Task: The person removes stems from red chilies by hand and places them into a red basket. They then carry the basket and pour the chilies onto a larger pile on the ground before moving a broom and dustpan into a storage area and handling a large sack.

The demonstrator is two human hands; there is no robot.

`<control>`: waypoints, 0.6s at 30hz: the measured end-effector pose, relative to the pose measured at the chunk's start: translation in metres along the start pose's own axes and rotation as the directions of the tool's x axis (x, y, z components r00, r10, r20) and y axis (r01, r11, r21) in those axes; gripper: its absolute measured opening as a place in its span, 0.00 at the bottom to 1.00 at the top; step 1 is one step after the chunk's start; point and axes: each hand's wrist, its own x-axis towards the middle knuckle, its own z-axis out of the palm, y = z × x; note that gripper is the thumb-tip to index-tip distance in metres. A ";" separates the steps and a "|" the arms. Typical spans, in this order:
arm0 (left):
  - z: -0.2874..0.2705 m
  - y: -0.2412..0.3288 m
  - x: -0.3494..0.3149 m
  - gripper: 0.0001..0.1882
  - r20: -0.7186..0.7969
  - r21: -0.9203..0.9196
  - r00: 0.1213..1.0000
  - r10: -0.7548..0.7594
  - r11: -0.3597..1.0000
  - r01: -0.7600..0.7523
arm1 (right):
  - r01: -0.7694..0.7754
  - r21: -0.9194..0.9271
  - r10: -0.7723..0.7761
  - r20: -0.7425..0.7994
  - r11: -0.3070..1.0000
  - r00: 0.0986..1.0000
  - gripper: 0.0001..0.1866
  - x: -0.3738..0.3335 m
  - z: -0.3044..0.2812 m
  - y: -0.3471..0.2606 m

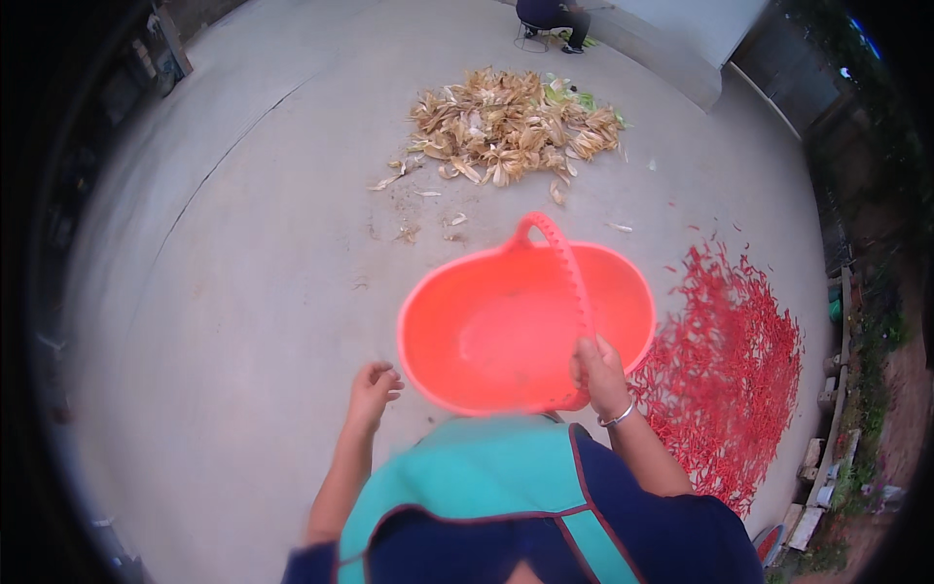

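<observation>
The tub (pixel 486 326) appears unfilled — right hand (pixel 600 372) gripping its handle (pixel 563 255), left hand (pixel 372 393) empty, half-uncurled — while red peppers (pixel 725 375) lie outside.

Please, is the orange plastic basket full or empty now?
Empty, except for a few dark specks: the basket shows its bare bottom and inner walls. The right hand grips its handle.

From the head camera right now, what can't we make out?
All in the head view:
- Near end of the handle: hidden behind the right hand.
- Underside of the basket: hidden by the basket itself, so contact with the ground cannot be told.
- Wearer's feet: hidden by the body, apron and basket.
- Seated person: head cut off by the top edge.
- Red peppers: too small and blurred to count.
</observation>
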 end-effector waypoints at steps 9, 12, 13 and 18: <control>-0.119 0.087 0.153 0.13 -0.228 -0.101 0.974 0.005 0.994 -0.029 | -0.006 -0.096 0.036 0.322 0.995 0.946 0.12 0.249 0.171 -0.029; -0.159 0.162 0.190 0.13 -0.344 -0.115 0.934 0.091 0.984 -0.138 | 0.014 -0.129 0.036 0.381 0.992 0.924 0.12 0.322 0.225 -0.073; -0.173 0.180 0.203 0.13 -0.389 -0.136 0.917 0.085 0.979 -0.149 | 0.023 -0.137 0.037 0.417 0.990 0.908 0.12 0.345 0.247 -0.085; -0.238 0.210 0.292 0.13 -0.498 -0.246 0.867 0.007 0.958 -0.148 | 0.098 -0.264 0.055 0.516 0.960 0.855 0.11 0.470 0.338 -0.106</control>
